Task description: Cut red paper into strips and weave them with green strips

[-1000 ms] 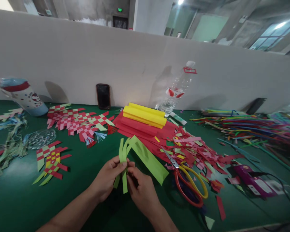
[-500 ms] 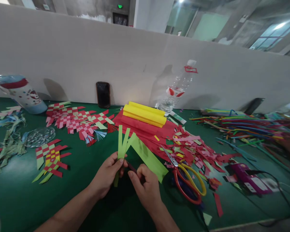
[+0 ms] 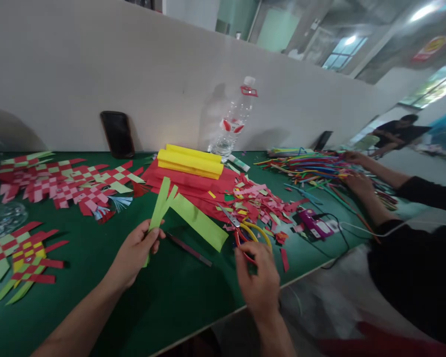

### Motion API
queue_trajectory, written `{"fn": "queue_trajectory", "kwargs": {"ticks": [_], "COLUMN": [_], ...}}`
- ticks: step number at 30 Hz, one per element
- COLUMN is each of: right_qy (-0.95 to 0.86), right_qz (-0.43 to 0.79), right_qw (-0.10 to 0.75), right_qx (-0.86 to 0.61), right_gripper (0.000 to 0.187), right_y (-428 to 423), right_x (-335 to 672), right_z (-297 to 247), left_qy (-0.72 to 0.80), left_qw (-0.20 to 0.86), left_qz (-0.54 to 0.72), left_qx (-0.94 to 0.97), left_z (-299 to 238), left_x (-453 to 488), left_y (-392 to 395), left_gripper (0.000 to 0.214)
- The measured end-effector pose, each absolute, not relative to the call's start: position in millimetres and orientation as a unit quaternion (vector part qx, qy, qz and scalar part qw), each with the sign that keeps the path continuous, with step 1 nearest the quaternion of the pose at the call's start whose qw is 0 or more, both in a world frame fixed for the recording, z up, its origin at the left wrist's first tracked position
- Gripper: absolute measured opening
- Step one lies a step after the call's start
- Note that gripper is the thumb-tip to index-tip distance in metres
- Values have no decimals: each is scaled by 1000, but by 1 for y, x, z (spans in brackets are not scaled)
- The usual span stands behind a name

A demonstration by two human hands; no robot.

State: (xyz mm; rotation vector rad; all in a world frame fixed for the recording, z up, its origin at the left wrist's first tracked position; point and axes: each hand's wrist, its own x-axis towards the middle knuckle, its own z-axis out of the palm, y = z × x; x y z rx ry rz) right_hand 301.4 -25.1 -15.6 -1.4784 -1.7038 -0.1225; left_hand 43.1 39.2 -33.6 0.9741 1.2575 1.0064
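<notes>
My left hand (image 3: 136, 252) pinches a lime green paper piece (image 3: 188, 218) cut into strips at one end, held just above the green table (image 3: 96, 302). My right hand (image 3: 259, 280) has let go of the paper and rests on the red and yellow handles of the scissors (image 3: 245, 237) lying on the table to the right; its fingers curl over the handles. A thin dark red paper strip (image 3: 189, 250) lies on the table between my hands.
Red paper sheets (image 3: 178, 186) with a yellow folded stack (image 3: 189, 161) lie behind. Woven red-green mats (image 3: 59, 183) lie left. A bottle (image 3: 232, 124) and phone (image 3: 117, 134) lean against the wall. A co-worker's hands (image 3: 357, 183) handle coloured sticks at right. A purple device (image 3: 314, 223) lies nearby.
My right hand left the green paper and moved right onto the scissors. The dark red strip now lies on the table. My view swung right, bringing a co-worker into sight.
</notes>
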Motion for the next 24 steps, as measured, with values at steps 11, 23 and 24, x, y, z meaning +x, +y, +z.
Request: {"fn": "queue_trajectory", "kwargs": {"ticks": [11, 23, 24], "right_qy": [-637, -565, -571], "right_qz": [57, 130, 123], "right_qw": [273, 362, 369], "right_qx": [-719, -730, -723], "right_gripper": [35, 48, 46], "right_y": [-9, -9, -11], "right_x": [392, 391, 381], "right_z": [-39, -28, -26], "left_qy": [623, 585, 575], "left_qw": [428, 253, 259], "left_qz": [341, 399, 400], "left_qx": [559, 660, 665], "left_z": [-47, -26, -24], "left_x": [24, 36, 40], "left_y": [48, 37, 34], "left_gripper": [59, 46, 41]}}
